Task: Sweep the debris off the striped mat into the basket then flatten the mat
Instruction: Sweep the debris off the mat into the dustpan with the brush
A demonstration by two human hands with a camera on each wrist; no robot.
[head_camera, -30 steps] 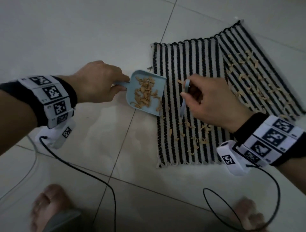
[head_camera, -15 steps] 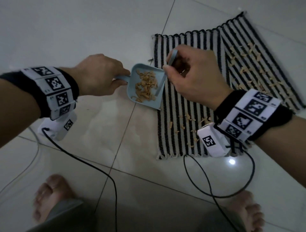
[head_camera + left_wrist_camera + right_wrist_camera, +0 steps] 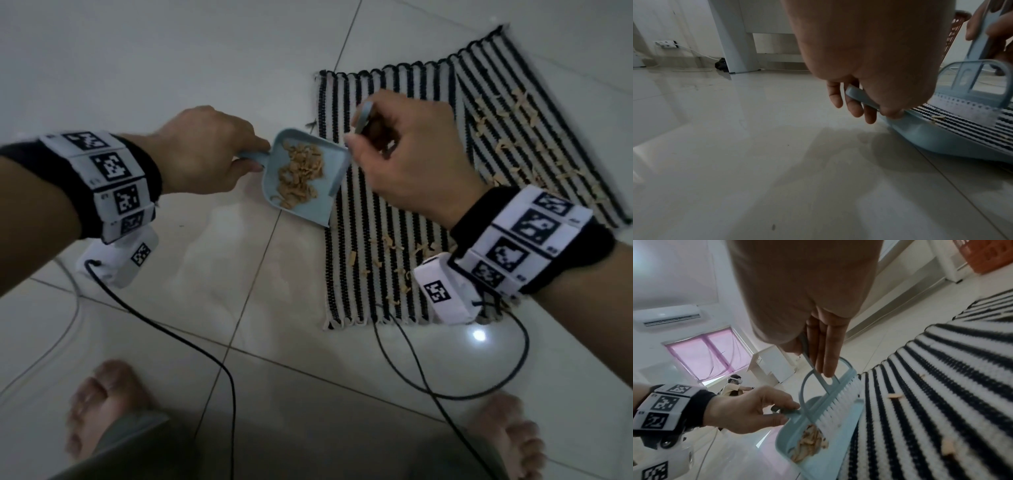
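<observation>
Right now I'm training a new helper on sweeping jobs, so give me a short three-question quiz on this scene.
1. True or false: the dustpan holds no debris.
2. Which hand grips the brush? A) left hand B) right hand
3. Fill in: loose debris is scattered on the striped ____.

Key: 1 false, a pile lies in it. 2 B; the left hand holds the dustpan's handle. 3 mat.
</observation>
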